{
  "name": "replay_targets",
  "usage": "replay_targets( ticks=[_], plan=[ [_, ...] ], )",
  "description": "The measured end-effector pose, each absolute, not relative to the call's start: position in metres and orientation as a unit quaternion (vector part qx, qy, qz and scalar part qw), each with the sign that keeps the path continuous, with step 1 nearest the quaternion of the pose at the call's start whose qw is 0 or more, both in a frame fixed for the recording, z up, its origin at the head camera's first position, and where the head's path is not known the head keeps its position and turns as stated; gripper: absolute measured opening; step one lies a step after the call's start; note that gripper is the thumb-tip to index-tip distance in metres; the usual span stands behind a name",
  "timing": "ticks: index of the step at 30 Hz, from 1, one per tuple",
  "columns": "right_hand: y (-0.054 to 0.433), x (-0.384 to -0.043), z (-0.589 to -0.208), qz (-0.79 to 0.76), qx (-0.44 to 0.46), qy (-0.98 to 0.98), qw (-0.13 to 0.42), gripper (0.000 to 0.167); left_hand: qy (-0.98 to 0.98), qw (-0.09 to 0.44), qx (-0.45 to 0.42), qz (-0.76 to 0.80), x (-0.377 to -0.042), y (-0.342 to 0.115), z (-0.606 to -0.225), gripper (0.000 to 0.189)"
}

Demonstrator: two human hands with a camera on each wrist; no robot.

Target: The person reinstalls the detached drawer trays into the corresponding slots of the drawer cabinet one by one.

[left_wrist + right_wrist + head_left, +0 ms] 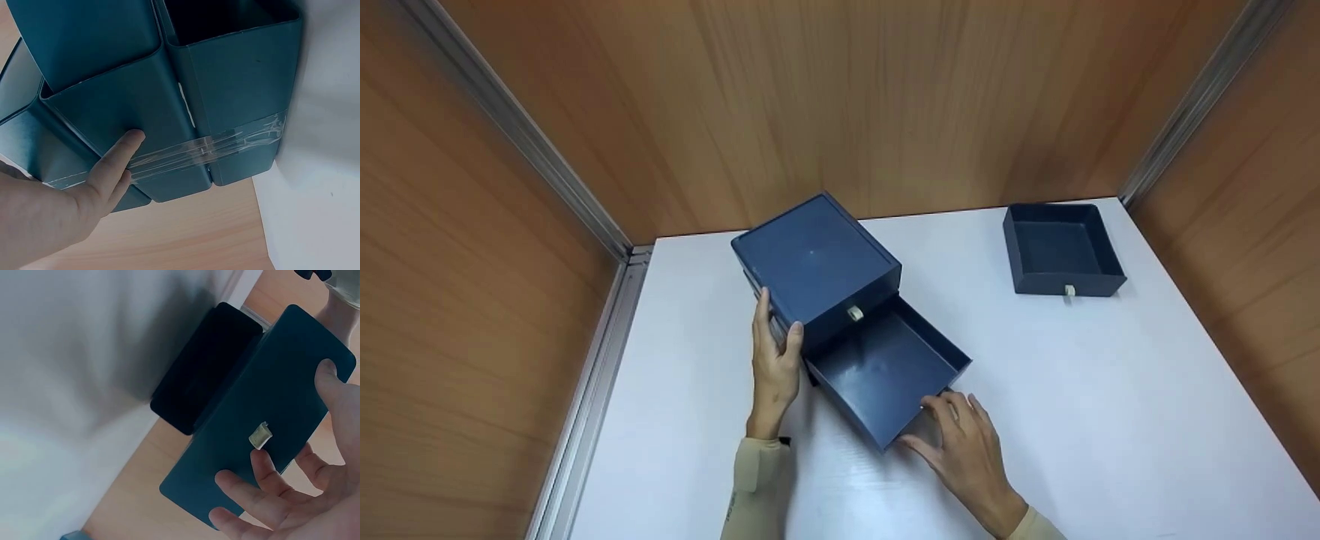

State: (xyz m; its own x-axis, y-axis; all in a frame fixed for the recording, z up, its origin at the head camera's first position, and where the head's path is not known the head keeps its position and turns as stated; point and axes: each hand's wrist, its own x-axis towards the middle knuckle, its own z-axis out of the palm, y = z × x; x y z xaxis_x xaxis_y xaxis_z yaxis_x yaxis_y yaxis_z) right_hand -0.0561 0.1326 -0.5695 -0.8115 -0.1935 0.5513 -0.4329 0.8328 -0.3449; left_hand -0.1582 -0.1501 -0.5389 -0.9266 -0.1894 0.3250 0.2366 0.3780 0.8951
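A dark blue drawer unit (817, 255) stands at an angle on the white table, its top drawer closed with a pale pull tab (855, 313) on the front. Below that, a drawer (885, 367) sticks far out with nothing in it. My left hand (776, 367) rests along the unit's left side; in the left wrist view a straight finger presses the casing (112, 95) just above clear tape (169, 159). My right hand (967, 450) is spread at the protruding drawer's front, thumb and fingertips touching the panel around its tab (260, 436).
A separate empty drawer (1046, 283) with a pale tab sits at the table's back right. In the right wrist view, the unit's lowest slot (205, 371) is a dark hollow. Wood panels (885, 105) enclose the back and both sides of the table (1110, 420).
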Motion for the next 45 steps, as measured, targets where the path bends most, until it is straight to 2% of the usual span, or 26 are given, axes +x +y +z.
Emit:
replay_targets(
  ticks=[29,39,42,45],
  plan=[
    [0.095,-0.074,-0.577,0.244,0.161,-0.91,0.293,0.067,-0.808,0.182,-0.014,-0.56,-0.158,-0.152,-0.541,0.072],
    [0.109,-0.059,-0.59,0.252,0.196,-0.907,0.275,0.094,-0.807,0.183,-0.015,-0.561,-0.158,-0.151,-0.541,0.074],
    [0.115,-0.053,-0.597,0.245,0.211,-0.908,0.265,0.096,-0.806,0.185,-0.015,-0.561,-0.158,-0.151,-0.541,0.074],
    [0.12,-0.048,-0.603,0.228,0.218,-0.915,0.253,0.092,-0.807,0.189,-0.015,-0.559,-0.159,-0.151,-0.54,0.074]
  ],
)
